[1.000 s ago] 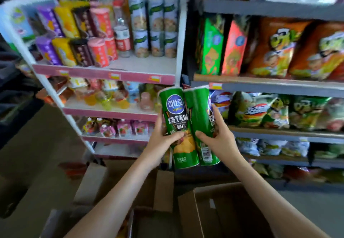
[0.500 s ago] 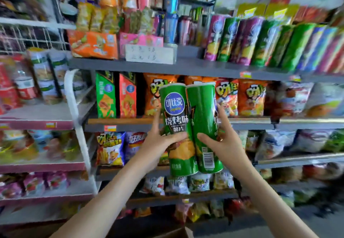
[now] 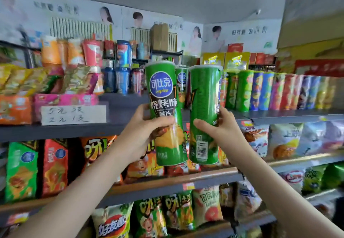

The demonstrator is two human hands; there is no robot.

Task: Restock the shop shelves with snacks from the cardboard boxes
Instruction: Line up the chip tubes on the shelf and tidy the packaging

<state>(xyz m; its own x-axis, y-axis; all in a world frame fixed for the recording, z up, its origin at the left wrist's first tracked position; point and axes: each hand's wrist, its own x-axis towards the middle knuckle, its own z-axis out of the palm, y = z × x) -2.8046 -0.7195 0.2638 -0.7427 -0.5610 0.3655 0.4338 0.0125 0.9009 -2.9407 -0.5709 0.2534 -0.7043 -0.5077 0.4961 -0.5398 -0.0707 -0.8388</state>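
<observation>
While the left can (image 3: 163,98) is gripped round its middle by the curled fingers of the left hand (image 3: 141,135), the right can (image 3: 203,107) is wrapped likewise by the right hand (image 3: 223,133), both held upright, just apart, before the front edge of the shelf (image 3: 55,131). If either is pushed in crooked, the row (image 3: 260,90) of standing cans could be toppled.

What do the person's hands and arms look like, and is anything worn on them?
Nothing worn is visible. The left hand and the right hand have no gloves, rings or bracelets. The left forearm and right forearm are uncovered to the picture's edge: no sleeve, no watch.
</observation>
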